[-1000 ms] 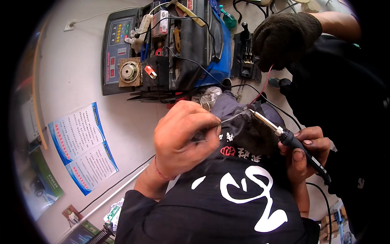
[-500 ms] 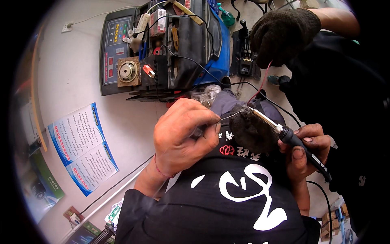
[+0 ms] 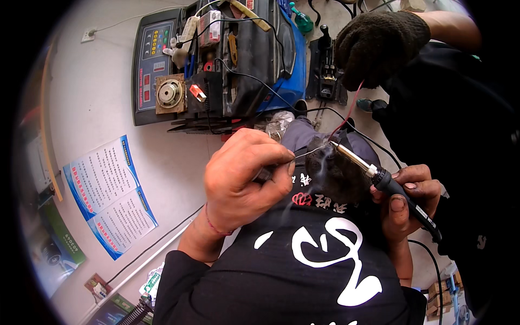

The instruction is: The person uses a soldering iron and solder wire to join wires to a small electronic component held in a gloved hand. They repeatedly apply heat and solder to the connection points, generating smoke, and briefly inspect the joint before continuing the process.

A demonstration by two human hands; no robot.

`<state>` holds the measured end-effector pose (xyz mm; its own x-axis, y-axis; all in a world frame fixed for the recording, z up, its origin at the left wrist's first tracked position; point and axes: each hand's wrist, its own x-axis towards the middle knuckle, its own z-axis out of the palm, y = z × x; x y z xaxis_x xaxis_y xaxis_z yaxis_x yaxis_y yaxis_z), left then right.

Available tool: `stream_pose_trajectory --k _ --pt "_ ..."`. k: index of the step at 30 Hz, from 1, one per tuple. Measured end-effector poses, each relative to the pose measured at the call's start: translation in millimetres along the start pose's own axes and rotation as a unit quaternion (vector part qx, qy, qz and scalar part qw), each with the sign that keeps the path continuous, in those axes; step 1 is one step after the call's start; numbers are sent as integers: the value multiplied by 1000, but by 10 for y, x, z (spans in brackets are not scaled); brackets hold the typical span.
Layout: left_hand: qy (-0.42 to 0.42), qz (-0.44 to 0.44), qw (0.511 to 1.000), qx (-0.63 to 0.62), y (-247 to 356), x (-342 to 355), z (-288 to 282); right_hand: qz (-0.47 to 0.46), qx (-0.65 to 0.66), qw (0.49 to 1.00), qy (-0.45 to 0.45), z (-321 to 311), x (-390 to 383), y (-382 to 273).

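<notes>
My left hand [image 3: 246,187] pinches a thin silvery solder wire [image 3: 310,153] between thumb and fingers. Its far end reaches the tip of a soldering iron [image 3: 355,161], and smoke curls up around it. My right hand [image 3: 409,200] is closed around the iron's black handle, which slants down to the right. At the tip, a thin dark red wire [image 3: 347,120] runs up to a co-worker's dark gloved hand [image 3: 379,46]. Just below the tip is a second dark brown glove [image 3: 341,176]; what it holds there is too small to make out.
A machine [image 3: 254,59] with a control panel [image 3: 156,65] stands at the far left, its top crowded with a round speaker-like part [image 3: 170,94], a small box [image 3: 210,28] and tools. A black cable [image 3: 271,92] crosses behind the work. The co-worker's dark-clothed body [image 3: 449,130] fills the right.
More smoke now drifts from the iron's tip, over the lower glove. The solder wire looks straighter near the tip. Both my hands have stayed almost where they were.
</notes>
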<state>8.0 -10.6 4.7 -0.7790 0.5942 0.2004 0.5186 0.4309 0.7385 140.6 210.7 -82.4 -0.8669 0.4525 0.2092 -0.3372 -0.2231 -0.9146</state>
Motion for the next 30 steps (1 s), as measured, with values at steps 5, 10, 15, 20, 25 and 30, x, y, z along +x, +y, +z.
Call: stream_pose_trajectory --k 5,10,15,20,25,30 --pt "1 6 1000 15 -6 13 19 2 -8 1000 -2 -3 5 -4" --pt "-7 -2 1000 4 9 31 29 2 -4 1000 4 9 -3 -7" --pt "2 -7 1000 10 6 12 11 8 5 1000 10 17 -4 -10" --pt "25 17 1000 6 -44 37 47 10 -9 1000 10 21 -6 -18" --pt "23 21 999 5 -33 57 30 13 -8 1000 14 36 3 -25" --pt "-5 12 1000 8 -29 51 14 11 -7 1000 19 51 9 -13"
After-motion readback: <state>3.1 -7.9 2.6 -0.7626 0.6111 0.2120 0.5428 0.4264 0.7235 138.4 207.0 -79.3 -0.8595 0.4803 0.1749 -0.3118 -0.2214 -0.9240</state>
